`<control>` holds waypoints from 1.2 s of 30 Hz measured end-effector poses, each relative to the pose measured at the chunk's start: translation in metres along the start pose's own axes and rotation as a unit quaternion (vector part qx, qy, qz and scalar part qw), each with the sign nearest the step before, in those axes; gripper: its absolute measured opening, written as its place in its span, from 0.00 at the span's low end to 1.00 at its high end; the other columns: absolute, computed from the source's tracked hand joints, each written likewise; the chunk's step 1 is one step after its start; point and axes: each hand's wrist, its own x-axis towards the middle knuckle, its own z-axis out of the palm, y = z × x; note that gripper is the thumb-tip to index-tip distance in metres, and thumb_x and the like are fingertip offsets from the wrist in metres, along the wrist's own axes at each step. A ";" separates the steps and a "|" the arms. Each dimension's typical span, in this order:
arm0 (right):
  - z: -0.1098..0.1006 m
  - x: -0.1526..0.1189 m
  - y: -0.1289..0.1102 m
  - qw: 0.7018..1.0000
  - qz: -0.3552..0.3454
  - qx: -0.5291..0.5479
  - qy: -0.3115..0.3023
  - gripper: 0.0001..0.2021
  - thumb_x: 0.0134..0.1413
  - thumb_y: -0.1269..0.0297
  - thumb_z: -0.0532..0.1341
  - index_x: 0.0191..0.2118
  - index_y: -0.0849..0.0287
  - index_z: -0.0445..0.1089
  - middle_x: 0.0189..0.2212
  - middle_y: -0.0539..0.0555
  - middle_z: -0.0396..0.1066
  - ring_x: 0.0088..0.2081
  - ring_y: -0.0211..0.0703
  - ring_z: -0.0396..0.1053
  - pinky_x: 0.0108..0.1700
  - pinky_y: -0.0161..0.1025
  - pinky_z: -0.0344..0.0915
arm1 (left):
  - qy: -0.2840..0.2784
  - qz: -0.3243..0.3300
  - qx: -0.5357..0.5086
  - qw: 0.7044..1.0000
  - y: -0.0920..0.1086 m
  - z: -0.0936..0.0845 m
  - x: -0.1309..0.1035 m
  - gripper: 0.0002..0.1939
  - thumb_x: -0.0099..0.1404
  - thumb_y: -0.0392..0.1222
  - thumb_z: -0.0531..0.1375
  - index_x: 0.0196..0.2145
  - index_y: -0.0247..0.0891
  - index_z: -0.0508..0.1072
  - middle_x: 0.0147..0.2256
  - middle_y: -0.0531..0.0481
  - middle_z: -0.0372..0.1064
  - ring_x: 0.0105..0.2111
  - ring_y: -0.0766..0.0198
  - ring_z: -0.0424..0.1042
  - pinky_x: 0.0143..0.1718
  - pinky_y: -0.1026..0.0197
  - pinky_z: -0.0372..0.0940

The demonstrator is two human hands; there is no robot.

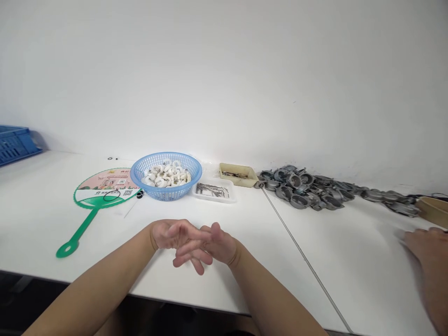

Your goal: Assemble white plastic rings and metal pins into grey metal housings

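Observation:
My left hand [177,234] and my right hand [219,246] meet above the white table [168,280] near its front edge, palms partly up. Their fingers are spread and cross one another, and neither holds anything. Beyond them stands a blue round basket [167,191] with white ring-shaped parts [168,173] inside. Just right of the basket, a clear shallow tray [229,191] contains thin dark pieces. A green-handled fan [84,224] lies to the left, with a thin black ring on it.
A cream tray [248,179] with small tools sits near the wall. Grey metal parts [301,186] are heaped at right, beside a tan container [434,211]. Another person's hand [427,247] rests far right. A blue crate [17,144] stands far left.

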 end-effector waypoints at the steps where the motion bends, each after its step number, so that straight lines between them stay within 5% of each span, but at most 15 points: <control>1: -0.003 0.000 -0.003 1.000 0.005 0.013 -0.014 0.34 0.42 0.33 0.42 0.06 0.57 0.60 0.08 0.52 0.64 0.28 0.37 0.72 0.27 0.32 0.58 | -0.034 -0.014 -0.009 0.999 0.005 -0.004 -0.001 0.35 0.49 0.73 0.48 0.26 0.35 0.73 0.16 0.44 0.66 0.32 0.46 0.73 0.33 0.47 0.63; 4: -0.003 0.001 -0.011 0.991 0.042 0.074 -0.104 0.39 0.40 0.29 0.38 0.16 0.59 0.69 0.13 0.54 0.68 0.28 0.39 0.72 0.27 0.31 0.60 | -0.168 -0.028 -0.083 0.982 0.020 -0.010 -0.003 0.42 0.41 0.80 0.43 0.22 0.35 0.70 0.14 0.42 0.64 0.26 0.46 0.72 0.27 0.47 0.64; 6: 0.001 0.004 -0.015 0.979 0.063 0.106 -0.163 0.42 0.39 0.27 0.39 0.24 0.62 0.72 0.17 0.57 0.71 0.25 0.41 0.72 0.24 0.30 0.60 | -0.210 -0.007 -0.137 0.968 0.026 -0.008 -0.002 0.43 0.40 0.81 0.40 0.23 0.36 0.68 0.13 0.45 0.63 0.21 0.50 0.71 0.25 0.48 0.64; 9: 0.009 0.012 -0.017 0.973 0.067 0.143 -0.170 0.40 0.43 0.30 0.42 0.33 0.65 0.72 0.20 0.59 0.72 0.20 0.41 0.69 0.21 0.32 0.59 | -0.178 0.039 -0.169 0.969 0.028 -0.003 0.006 0.38 0.46 0.78 0.41 0.28 0.38 0.65 0.12 0.52 0.61 0.13 0.60 0.65 0.23 0.51 0.64; 13: 0.014 0.021 -0.016 0.979 0.051 0.171 -0.095 0.27 0.50 0.41 0.50 0.31 0.64 0.70 0.20 0.56 0.70 0.22 0.40 0.67 0.26 0.35 0.60 | -0.126 0.116 -0.177 0.969 0.027 -0.001 0.015 0.30 0.56 0.69 0.46 0.32 0.36 0.66 0.09 0.60 0.50 0.09 0.69 0.55 0.18 0.64 0.57; 18: 0.011 0.022 -0.013 0.961 0.043 0.228 -0.147 0.29 0.48 0.37 0.49 0.34 0.61 0.68 0.25 0.55 0.69 0.29 0.44 0.67 0.33 0.40 0.60 | -0.145 0.151 -0.161 0.965 0.027 -0.005 0.014 0.29 0.59 0.66 0.45 0.31 0.35 0.66 0.09 0.63 0.43 0.10 0.73 0.48 0.20 0.64 0.58; 22: 0.013 0.022 -0.009 0.964 0.017 0.240 -0.114 0.26 0.49 0.38 0.50 0.28 0.60 0.65 0.17 0.51 0.64 0.21 0.39 0.63 0.27 0.38 0.58 | -0.172 0.141 -0.165 0.961 0.031 -0.006 0.017 0.33 0.55 0.71 0.45 0.32 0.35 0.65 0.12 0.59 0.55 0.11 0.69 0.58 0.18 0.65 0.57; 26: 0.016 0.024 -0.005 0.979 0.032 0.195 -0.058 0.16 0.49 0.50 0.58 0.29 0.59 0.65 0.06 0.42 0.49 0.14 0.33 0.51 0.23 0.35 0.55 | -0.166 0.089 -0.147 0.971 0.036 -0.003 0.018 0.38 0.48 0.75 0.46 0.38 0.37 0.63 0.23 0.49 0.69 0.22 0.56 0.73 0.16 0.65 0.59; 31: 0.014 0.027 -0.005 0.985 0.045 0.149 -0.069 0.11 0.42 0.61 0.63 0.20 0.61 0.62 0.14 0.48 0.60 0.23 0.37 0.61 0.29 0.37 0.59 | -0.100 0.098 -0.122 0.983 0.040 -0.001 0.011 0.21 0.50 0.52 0.65 0.35 0.36 0.64 0.23 0.56 0.65 0.15 0.74 0.63 0.17 0.70 0.54; 36: 0.009 0.030 -0.008 0.975 0.076 0.191 -0.086 0.09 0.44 0.62 0.62 0.33 0.60 0.68 0.19 0.48 0.64 0.25 0.37 0.64 0.32 0.37 0.61 | -0.082 0.100 -0.154 0.980 0.038 -0.005 0.012 0.24 0.51 0.45 0.66 0.43 0.37 0.66 0.26 0.54 0.66 0.18 0.74 0.63 0.22 0.67 0.58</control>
